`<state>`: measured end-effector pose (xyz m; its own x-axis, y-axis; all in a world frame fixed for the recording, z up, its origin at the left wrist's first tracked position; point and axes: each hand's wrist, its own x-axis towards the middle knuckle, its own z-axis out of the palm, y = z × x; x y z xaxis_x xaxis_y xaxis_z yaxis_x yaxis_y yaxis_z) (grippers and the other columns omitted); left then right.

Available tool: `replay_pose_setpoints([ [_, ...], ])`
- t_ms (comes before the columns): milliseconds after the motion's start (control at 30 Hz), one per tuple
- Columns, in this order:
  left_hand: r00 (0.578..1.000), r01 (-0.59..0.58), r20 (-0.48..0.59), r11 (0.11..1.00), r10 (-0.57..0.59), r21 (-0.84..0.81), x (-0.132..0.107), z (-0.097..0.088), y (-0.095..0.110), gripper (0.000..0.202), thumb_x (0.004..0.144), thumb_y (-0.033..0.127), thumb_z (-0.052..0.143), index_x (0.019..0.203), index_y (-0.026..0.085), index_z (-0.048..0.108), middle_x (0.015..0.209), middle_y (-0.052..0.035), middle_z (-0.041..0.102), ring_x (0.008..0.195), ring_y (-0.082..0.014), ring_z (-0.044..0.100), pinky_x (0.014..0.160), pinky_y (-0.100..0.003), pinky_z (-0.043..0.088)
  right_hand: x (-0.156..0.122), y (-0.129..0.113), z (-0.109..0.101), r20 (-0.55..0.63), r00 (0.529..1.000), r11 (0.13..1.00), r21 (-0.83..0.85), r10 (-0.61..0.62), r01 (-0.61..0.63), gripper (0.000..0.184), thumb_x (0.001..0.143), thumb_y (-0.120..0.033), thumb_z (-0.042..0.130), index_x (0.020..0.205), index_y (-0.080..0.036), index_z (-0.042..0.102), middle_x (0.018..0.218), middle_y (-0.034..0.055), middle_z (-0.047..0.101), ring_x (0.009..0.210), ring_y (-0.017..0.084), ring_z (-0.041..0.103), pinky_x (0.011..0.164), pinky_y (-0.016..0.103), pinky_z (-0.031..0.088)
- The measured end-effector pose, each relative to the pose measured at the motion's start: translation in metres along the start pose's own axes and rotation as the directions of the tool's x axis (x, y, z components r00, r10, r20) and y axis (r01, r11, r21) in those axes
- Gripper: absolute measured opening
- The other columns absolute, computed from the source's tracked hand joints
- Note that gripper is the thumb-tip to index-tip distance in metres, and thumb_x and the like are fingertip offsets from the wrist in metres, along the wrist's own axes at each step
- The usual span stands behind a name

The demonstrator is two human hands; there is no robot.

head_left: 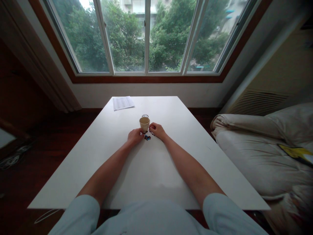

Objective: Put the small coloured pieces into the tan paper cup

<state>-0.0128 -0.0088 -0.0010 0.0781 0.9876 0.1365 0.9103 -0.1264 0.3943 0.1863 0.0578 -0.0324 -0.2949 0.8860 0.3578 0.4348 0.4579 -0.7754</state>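
A beige cup point(144, 123) stands upright on the white table, and no contents show inside it. My left hand point(136, 136) is closed at the lower left of the cup, with its fingertips close to small dark pieces in front of the base. On the other side, my right hand point(157, 130) has its fingers pinched together by the cup wall. What either hand holds is too small to make out. Small dark beads point(152, 133) lie in a short row under the right fingers. A small cluster of blue, red and dark pieces point(147, 138) lies between the hands.
The white table point(97, 169) stretches out below a window. Behind the cup lies a thin dark loop point(145, 116). Printed sheets of paper point(123, 103) rest at the far left corner. A cushioned sofa point(249, 153) stands to the right, with a yellow item point(297, 152) on it.
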Motion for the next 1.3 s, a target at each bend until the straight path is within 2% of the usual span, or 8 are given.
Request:
replay_pose_setpoints([
  [233, 1.000, -0.008, -0.009, 1.000, 0.008, -0.004, 0.0011, 0.0013, -0.0030, 0.027, 0.083, 0.026, 0.055, 0.104, 0.029, 0.072, 0.094, -0.0038, 0.074, 0.084, -0.0195, 0.064, 0.071, -0.027, 0.041, -0.0016, -0.0023, -0.0011, 0.020, 1.000, 1.000, -0.013, 0.008, -0.008, 0.021, 0.076, -0.032, 0.056, 0.088, -0.019, 0.067, 0.064, -0.0034, 0.054, 0.059, 0.010, 0.043, 0.057, 0.022, 0.033],
  [800, 0.997, -0.081, -0.016, 0.996, 0.080, -0.032, 0.0000, 0.0034, -0.0039, 0.022, 0.083, 0.035, 0.057, 0.099, 0.028, 0.071, 0.087, -0.0017, 0.071, 0.077, -0.0173, 0.062, 0.065, -0.025, 0.038, -0.0004, 0.0030, 0.0027, 0.028, 1.000, 1.000, -0.025, -0.012, 0.012, 0.024, 0.079, -0.038, 0.055, 0.088, -0.019, 0.066, 0.063, -0.0033, 0.055, 0.059, 0.010, 0.043, 0.056, 0.022, 0.031],
  [1300, 0.999, -0.044, 0.013, 0.999, 0.045, -0.023, -0.0026, -0.0011, 0.0018, 0.023, 0.083, 0.035, 0.060, 0.102, 0.029, 0.070, 0.088, -0.0013, 0.071, 0.081, -0.0179, 0.063, 0.067, -0.026, 0.040, -0.0006, 0.0002, 0.0028, 0.037, 0.999, 0.999, -0.048, 0.026, -0.024, 0.023, 0.078, -0.036, 0.056, 0.089, -0.019, 0.067, 0.064, -0.0033, 0.055, 0.060, 0.011, 0.045, 0.057, 0.022, 0.032],
])
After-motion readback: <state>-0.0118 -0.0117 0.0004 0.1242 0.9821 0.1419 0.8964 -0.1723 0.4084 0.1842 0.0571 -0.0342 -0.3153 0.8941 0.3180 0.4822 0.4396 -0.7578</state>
